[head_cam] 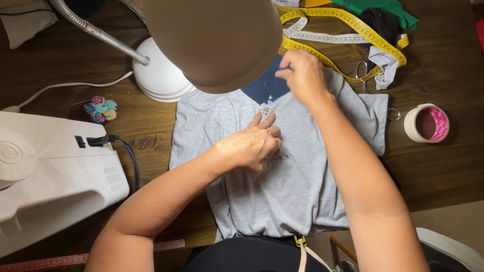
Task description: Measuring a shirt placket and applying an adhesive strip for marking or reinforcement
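Grey shirt [282, 186] lies flat on the brown worktop [443, 166], right in front of the person; the left hand [250, 147] presses down on it, fingers [264, 121] nearly straight and holding nothing, touching a small white label [266, 107] by the neck; the right hand [302, 75] pinches the dark blue patch [264, 85] at the collar, fingers closed tight on its edge; the patch looks placed but not sewn yet, I think; no stitches show; a yellow tape measure [348, 22] curls behind; scissors [362, 70] and a tape roll [426, 123] wait on the right; a white sewing machine [50, 171] sits on the left.
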